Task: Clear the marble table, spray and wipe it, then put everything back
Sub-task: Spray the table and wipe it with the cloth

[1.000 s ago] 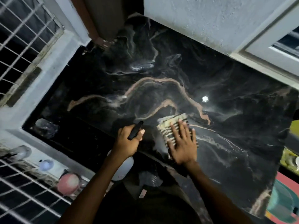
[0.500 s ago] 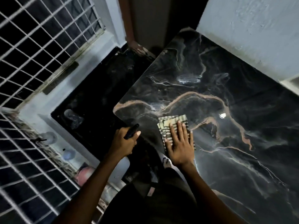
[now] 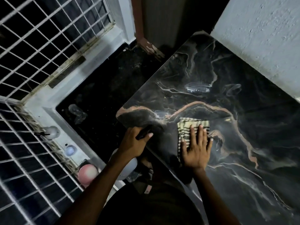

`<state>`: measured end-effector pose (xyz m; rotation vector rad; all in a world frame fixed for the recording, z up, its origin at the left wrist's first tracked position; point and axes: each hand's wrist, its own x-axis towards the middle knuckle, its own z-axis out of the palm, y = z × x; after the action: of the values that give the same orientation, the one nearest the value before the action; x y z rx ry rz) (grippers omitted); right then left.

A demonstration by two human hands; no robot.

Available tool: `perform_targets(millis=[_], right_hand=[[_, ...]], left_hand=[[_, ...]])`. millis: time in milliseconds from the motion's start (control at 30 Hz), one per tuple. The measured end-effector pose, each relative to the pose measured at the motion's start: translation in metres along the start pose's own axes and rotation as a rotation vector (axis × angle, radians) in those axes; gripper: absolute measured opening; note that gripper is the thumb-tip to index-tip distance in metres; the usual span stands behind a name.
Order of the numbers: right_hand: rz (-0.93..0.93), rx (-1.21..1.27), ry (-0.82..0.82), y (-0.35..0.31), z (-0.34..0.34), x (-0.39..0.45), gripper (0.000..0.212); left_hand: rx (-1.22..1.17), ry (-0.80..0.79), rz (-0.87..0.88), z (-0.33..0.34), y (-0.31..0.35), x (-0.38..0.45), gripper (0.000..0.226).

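The step in hand looks like the wiping one. The marble counter (image 3: 203, 88) has nothing on it but a striped cloth (image 3: 192, 125), so the clearing seems done.

The right hand (image 3: 197, 151) lies flat on the cloth. Its fingers (image 3: 193, 135) are straight and a little spread, pressing the cloth down on the counter. The cloth sits near the counter's corner, which is at about 9 o'clock from it.

The left hand (image 3: 135, 143) is at 9 o'clock from the right hand, just off the counter's edge. Its fingers are curled tight round the dark top of a spray bottle (image 3: 128, 168). The pale body of the bottle hangs below the hand, toward 6 o'clock.

Wet-looking streaks show on the counter toward 12 o'clock from the cloth. So the next move, I think, is to push the cloth up that way, pressing evenly, and cover the rest of the top. The bottle can stay out of the way until more spray is needed.
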<state>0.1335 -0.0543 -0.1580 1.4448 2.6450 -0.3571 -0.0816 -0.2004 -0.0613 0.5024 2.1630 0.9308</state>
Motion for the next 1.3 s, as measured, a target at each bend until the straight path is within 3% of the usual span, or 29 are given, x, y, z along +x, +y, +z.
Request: perform_targets(millis=[133, 200, 267, 467, 567, 633, 700, 800, 900, 967, 1067, 1167, 1233, 1300], right_hand=[[0.183, 0.059, 0.022, 0.011, -0.017, 0.065, 0.072], [0.299, 0.105, 0.045, -0.009, -0.023, 0.100, 0.072], [0.293, 0.117, 0.030, -0.050, -0.025, 0.123, 0.073], [-0.509, 0.090, -0.121, -0.163, 0.005, 0.065, 0.064], [-0.652, 0.080, -0.164, -0.151, 0.011, 0.042, 0.062], [-0.667, 0.086, -0.146, -0.125, 0.008, 0.054, 0.064], [-0.639, 0.045, -0.111, -0.092, -0.001, 0.085, 0.065], [-0.406, 0.012, -0.028, -0.072, -0.025, 0.175, 0.065], [-0.104, 0.056, -0.034, -0.106, -0.044, 0.240, 0.071], [-0.030, 0.095, -0.024, -0.145, -0.041, 0.236, 0.072], [-0.321, 0.083, -0.020, -0.189, -0.013, 0.164, 0.067], [-0.715, 0.050, -0.158, -0.201, 0.006, 0.080, 0.062], [-0.864, 0.027, -0.196, -0.189, 0.007, 0.074, 0.063], [-0.931, -0.012, -0.160, -0.170, 0.003, 0.108, 0.065]], left_hand=[[-0.087, -0.032, -0.098, 0.001, 0.008, 0.012, 0.020], [-0.114, 0.009, -0.077, -0.002, 0.012, 0.018, 0.017], [-0.143, 0.085, -0.078, -0.006, 0.016, 0.024, 0.010], [-0.144, 0.157, -0.086, -0.020, 0.012, 0.023, 0.010], [-0.107, 0.164, -0.084, -0.027, 0.013, 0.022, 0.024], [-0.102, 0.162, -0.120, -0.030, 0.009, 0.024, 0.020], [-0.122, 0.169, -0.168, -0.031, 0.003, 0.024, 0.013], [-0.151, 0.200, -0.199, -0.035, -0.003, 0.022, 0.018], [-0.195, 0.229, -0.192, -0.040, -0.008, 0.019, 0.023], [-0.187, 0.240, -0.200, -0.044, -0.011, 0.021, 0.025], [-0.188, 0.250, -0.208, -0.051, -0.013, 0.027, 0.025], [-0.193, 0.256, -0.161, -0.058, -0.013, 0.033, 0.019], [-0.189, 0.268, -0.147, -0.063, -0.015, 0.038, 0.006], [-0.218, 0.277, -0.182, -0.065, -0.019, 0.043, 0.011]])
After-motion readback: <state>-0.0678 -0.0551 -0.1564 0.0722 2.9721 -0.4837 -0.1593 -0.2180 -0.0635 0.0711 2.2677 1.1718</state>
